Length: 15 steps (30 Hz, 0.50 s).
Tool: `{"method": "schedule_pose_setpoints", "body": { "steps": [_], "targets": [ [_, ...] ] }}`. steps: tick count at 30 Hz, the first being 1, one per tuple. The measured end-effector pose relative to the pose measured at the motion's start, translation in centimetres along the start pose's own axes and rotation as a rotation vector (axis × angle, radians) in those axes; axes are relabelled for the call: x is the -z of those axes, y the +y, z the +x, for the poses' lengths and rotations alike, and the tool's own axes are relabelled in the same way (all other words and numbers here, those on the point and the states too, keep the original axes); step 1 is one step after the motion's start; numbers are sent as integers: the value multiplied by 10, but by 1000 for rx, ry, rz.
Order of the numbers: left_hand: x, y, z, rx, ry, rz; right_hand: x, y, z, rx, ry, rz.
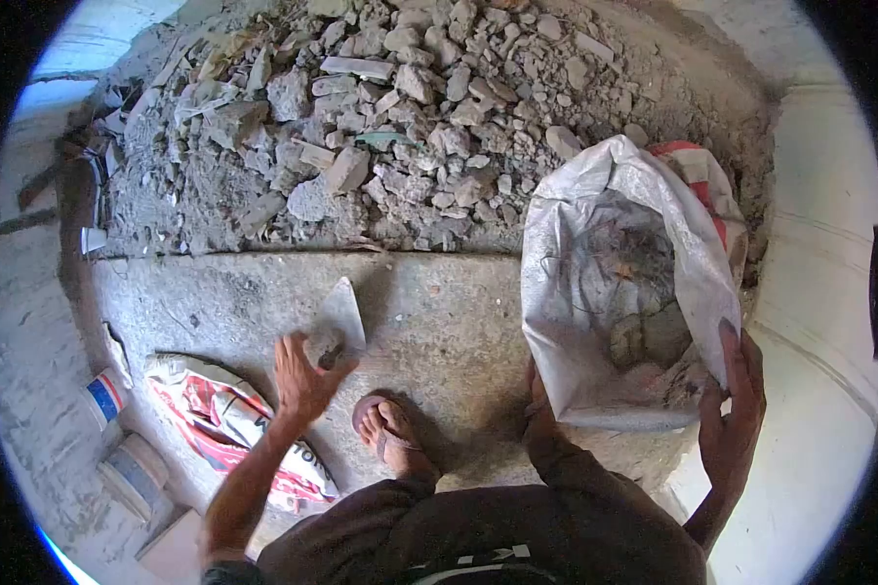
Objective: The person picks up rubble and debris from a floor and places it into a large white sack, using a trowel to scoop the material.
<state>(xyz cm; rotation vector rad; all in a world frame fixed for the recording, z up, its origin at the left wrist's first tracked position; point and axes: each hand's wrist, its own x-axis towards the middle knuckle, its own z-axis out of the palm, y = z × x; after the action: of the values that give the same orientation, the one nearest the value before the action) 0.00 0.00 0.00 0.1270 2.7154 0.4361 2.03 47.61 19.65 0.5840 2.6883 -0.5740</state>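
Note:
My left hand (304, 382) is over the concrete floor, fingers and thumb apart, beside the handle of a trowel (343, 314). The trowel's pale, pointed metal blade faces away from me; its dark handle lies between my thumb and fingers, with no closed grip visible. My right hand (734, 405) holds the near right rim of a white woven sack (566, 322). The sack stands with its mouth wide, showing grey rubble and dust inside. Part of my right hand's grip is hidden by the sack's edge.
A large heap of broken rubble (400, 127) spreads across the back. A red and white crumpled sack (234, 409) lies at left, near a paint bucket (135, 476) and a small striped container (104, 398). White walls (819, 292) close in the right side. My sandalled foot (390, 434) is between the sacks.

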Motion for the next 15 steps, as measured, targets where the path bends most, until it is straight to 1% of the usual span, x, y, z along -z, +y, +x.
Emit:
{"method": "schedule_pose_setpoints", "body": {
  "steps": [2, 3, 4, 5, 6, 7, 9, 10, 11, 12, 13, 15],
  "targets": [
    [-18, -20, -27, 60, 27, 20, -6, -2, 21, 40, -11, 81],
    [-78, -4, -22, 31, -27, -141, 27, -15, 15, -11, 4, -83],
    [-79, -21, -22, -18, -28, -38, 20, -16, 30, 73, 21, -127],
    [-74, -35, -29, -53, -40, 66, 14, -18, 47, 165, 27, -166],
    [-56, -38, -25, -19, -75, 96, 7, -21, 66, 268, 53, -165],
    [-40, -23, -17, 159, -23, -107, 6, -27, 81, 290, 34, -169],
    [-16, -3, 1, 372, -65, -275, 5, -38, 109, 299, 138, -207],
    [-3, 17, 12, 389, -72, -279, 2, -40, 120, 282, 136, -130],
    [11, 43, 22, 422, -4, -356, -2, -39, 125, 280, 112, -137],
    [21, 64, 32, 451, 74, -432, -9, -37, 130, 245, 108, -20],
    [29, 78, 40, 462, 67, -434, -15, -32, 134, 206, 106, 97],
    [31, 104, 51, 443, -96, -454, -26, -16, 133, 227, 87, 121]
  ]
}}
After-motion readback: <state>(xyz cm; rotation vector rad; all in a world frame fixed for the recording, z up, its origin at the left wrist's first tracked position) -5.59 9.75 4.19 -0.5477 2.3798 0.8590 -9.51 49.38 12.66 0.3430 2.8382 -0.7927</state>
